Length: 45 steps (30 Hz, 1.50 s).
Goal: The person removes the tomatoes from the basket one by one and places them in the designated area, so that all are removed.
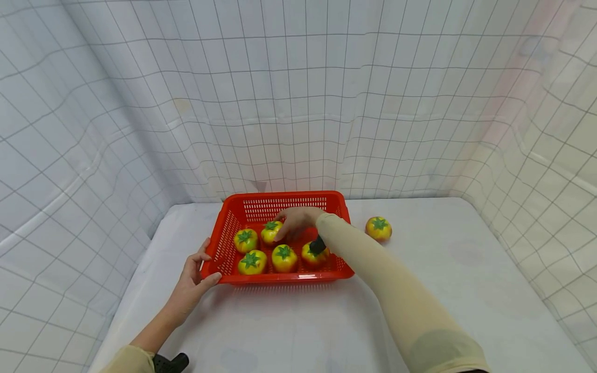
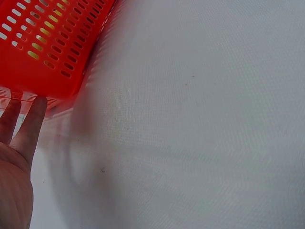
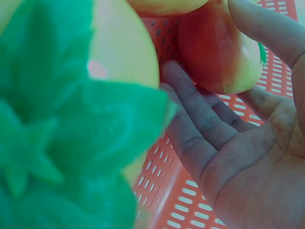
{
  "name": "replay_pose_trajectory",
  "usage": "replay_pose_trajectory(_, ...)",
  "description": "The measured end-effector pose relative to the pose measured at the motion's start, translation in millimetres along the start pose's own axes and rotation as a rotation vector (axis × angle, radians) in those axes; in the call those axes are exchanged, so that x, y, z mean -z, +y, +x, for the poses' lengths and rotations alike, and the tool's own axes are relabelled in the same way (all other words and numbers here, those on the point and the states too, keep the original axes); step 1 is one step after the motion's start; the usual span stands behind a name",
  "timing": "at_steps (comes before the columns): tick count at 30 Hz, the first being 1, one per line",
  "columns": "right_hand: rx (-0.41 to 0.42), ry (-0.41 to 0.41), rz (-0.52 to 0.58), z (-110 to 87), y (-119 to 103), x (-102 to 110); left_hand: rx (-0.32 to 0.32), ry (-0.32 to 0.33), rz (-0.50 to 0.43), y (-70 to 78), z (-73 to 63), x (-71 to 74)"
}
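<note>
leafy near fruit [image 3: 76,114] to skirt; cup yellow fruit [image 1: 268,235] gently in half-curled fingers of right hand [image 1: 300,220]; brace red basket [image 1: 280,279] by pinching its corner in left hand [image 1: 190,275].

Tabletop [image 1: 485,290]: white, finely textured surface.
Red basket [image 1: 280,278]: perforated, rectangular, standing upright toward the far edge.
Loose fruit [image 1: 379,229]: one, yellow-and-red with green calyx, lying right of the basket, clearly apart.

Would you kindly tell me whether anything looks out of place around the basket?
One green-topped fruit looks out of place, alone on the white table right of the red basket, while five similar fruits lie inside. I see no spill or damage.
</note>
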State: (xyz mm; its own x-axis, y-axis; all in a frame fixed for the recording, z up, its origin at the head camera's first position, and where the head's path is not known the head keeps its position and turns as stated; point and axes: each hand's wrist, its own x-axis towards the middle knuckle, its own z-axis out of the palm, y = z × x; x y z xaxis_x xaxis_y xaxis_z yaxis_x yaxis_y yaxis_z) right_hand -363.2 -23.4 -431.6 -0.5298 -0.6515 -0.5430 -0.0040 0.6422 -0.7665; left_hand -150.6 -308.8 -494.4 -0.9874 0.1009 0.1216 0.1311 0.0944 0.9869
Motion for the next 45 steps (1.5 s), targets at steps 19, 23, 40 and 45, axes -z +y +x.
replay_pose_trajectory(19,0.014,-0.003,-0.002,-0.2,-1.0,-1.5,0.008,0.003,0.012,-1.0,0.1,-0.2)
replay_pose_trajectory(23,0.014,0.002,-0.012,-0.6,-1.6,-2.2,0.006,0.003,0.013,-1.4,0.1,0.2)
replay_pose_trajectory(40,0.04,0.052,-0.089,-1.5,-2.3,0.5,0.003,0.0,0.019,-0.8,-0.5,-0.7)
replay_pose_trajectory(45,0.075,0.06,-0.054,-4.0,-5.4,6.5,0.005,0.003,0.024,-0.3,-0.1,-0.3)
